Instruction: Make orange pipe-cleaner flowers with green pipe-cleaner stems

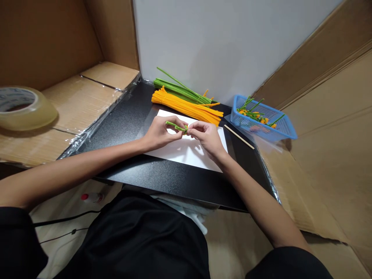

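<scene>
Over the white sheet (188, 155) on the black table, my left hand (162, 131) pinches a green fuzzy stem (173, 125) that points up and to the left. My right hand (205, 135) is close beside it, thumb and forefinger closed at the stem's right end, where a small bit of yellow shows. The fingertips hide most of that end. Behind my hands lie a bundle of orange-yellow fuzzy sticks (186, 105) and a bundle of green ones (180, 91).
A blue basket (261, 133) with green and orange pieces stands at the right, near a thin wooden stick (238, 136). A tape roll (43, 110) sits on cardboard (69, 97) at the left. A white wall (226, 46) rises behind the table (145, 172).
</scene>
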`<state>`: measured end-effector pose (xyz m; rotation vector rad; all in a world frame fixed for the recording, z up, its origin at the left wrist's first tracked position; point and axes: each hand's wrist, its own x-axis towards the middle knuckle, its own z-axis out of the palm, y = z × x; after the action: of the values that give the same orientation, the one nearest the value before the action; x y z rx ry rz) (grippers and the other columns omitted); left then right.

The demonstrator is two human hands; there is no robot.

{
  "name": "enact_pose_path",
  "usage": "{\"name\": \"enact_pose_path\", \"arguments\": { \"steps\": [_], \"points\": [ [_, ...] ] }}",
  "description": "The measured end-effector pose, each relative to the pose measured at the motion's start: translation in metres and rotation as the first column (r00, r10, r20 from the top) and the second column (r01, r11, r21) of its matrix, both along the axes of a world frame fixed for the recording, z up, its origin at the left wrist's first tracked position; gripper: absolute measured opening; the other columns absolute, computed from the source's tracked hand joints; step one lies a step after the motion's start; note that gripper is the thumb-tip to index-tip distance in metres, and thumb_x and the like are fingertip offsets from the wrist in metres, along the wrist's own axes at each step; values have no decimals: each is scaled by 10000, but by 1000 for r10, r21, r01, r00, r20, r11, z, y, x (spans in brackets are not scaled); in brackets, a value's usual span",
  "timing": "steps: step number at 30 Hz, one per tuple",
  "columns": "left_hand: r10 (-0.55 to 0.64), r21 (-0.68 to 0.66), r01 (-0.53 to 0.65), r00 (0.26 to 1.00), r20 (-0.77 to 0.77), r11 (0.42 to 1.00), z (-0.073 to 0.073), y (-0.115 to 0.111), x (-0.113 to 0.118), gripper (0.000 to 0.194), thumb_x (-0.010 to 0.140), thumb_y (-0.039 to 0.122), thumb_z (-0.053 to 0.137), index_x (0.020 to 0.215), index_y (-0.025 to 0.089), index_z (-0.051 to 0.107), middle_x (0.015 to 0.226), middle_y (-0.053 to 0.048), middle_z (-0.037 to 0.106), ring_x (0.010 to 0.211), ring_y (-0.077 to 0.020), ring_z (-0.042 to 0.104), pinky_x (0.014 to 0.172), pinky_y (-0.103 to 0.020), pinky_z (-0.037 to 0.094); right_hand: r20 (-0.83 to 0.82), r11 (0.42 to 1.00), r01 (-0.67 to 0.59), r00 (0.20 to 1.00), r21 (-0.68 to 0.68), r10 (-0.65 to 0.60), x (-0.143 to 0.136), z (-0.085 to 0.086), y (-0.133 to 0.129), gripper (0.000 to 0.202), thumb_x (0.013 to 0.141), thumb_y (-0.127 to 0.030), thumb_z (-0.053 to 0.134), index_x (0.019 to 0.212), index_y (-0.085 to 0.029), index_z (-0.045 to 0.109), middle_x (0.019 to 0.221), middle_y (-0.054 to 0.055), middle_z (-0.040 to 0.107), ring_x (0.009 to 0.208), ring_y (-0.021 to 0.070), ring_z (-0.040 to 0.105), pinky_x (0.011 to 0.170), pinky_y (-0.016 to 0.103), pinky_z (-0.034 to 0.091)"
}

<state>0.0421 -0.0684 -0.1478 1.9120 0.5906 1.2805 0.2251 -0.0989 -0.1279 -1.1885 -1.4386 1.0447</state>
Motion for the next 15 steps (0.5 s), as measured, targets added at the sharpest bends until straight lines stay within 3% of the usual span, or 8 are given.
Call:
{"name": "enact_pose_path", "arguments": {
  "steps": [5,9,11,15],
  "points": [
    [-3,15,3,1000,-11,1000,-1,1,0,123,762,213,736,839,122,707,948,-111,780,839,-183,743,780,-303,625,24,1000,-25,999,11,25,1,0,0,110,707,-261,726,710,-176,657,646,1,663,615,127,585,627,284,453],
    [-8,-25,8,1000,4,1000,-2,2,-1,132,777,230,739,850,125,708,964,-114,773,892,-198,741,806,-315,620,231,979,-78,972,187,34,7,-1,1,97,769,-255,719,810,-182,670,762,18,697,685,144,616,642,292,464],
    [-18,-65,20,999,26,998,-2,2,-2,138,793,242,738,854,123,704,971,-116,768,886,-197,740,820,-327,618,402,932,-134,915,338,-14,10,0,0,86,818,-242,704,887,-194,686,826,24,713,720,153,617,648,298,464],
    [-55,-127,63,997,62,990,-2,5,-2,206,789,291,769,868,118,690,942,-114,761,848,-189,738,818,-334,619,597,769,-274,784,578,-169,17,0,0,80,916,-230,646,966,-208,704,904,51,729,807,187,627,720,336,487]
  ]
}}
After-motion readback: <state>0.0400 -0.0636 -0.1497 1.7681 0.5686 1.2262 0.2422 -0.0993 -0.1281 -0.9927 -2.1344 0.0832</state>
